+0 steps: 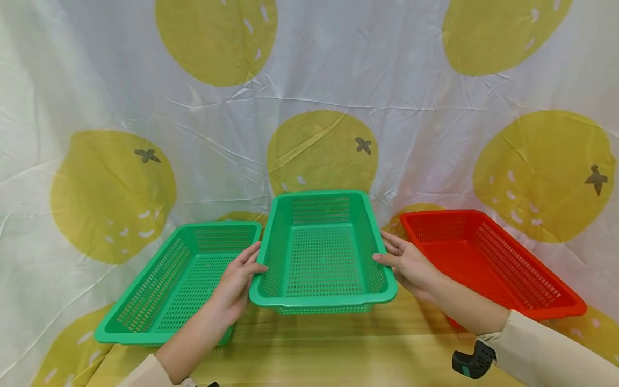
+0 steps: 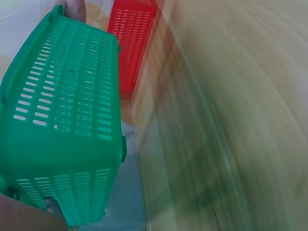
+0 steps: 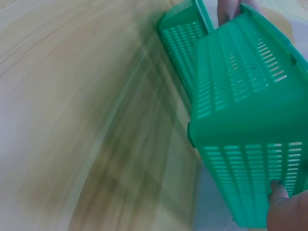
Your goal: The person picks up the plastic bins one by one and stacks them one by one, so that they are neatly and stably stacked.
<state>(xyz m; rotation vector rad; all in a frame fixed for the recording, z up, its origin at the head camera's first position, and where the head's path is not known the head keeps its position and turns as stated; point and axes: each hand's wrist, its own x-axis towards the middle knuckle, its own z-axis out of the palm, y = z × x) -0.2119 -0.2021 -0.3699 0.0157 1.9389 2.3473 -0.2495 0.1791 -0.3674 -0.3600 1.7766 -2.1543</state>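
Observation:
A green perforated basket (image 1: pixel 324 258) is held up off the wooden table, its inside facing the head camera and holding nothing. My left hand (image 1: pixel 234 285) grips its left rim, thumb over the edge and fingers outside. On the opposite rim my right hand (image 1: pixel 416 269) does the same. The left wrist view shows the basket's underside (image 2: pixel 67 82) with part of my left hand (image 2: pixel 29 216) at the lower left. In the right wrist view the basket (image 3: pixel 245 96) hangs above the table, and a finger of my right hand (image 3: pixel 288 211) touches its perforated side.
Another green basket (image 1: pixel 203 285) stands at the left, partly behind my left forearm. A red basket (image 1: pixel 493 263) is at the right, partly behind my right hand and forearm. The wooden table (image 1: pixel 309 355) lies below; a white cloth with yellow fruit prints (image 1: pixel 411 145) hangs behind.

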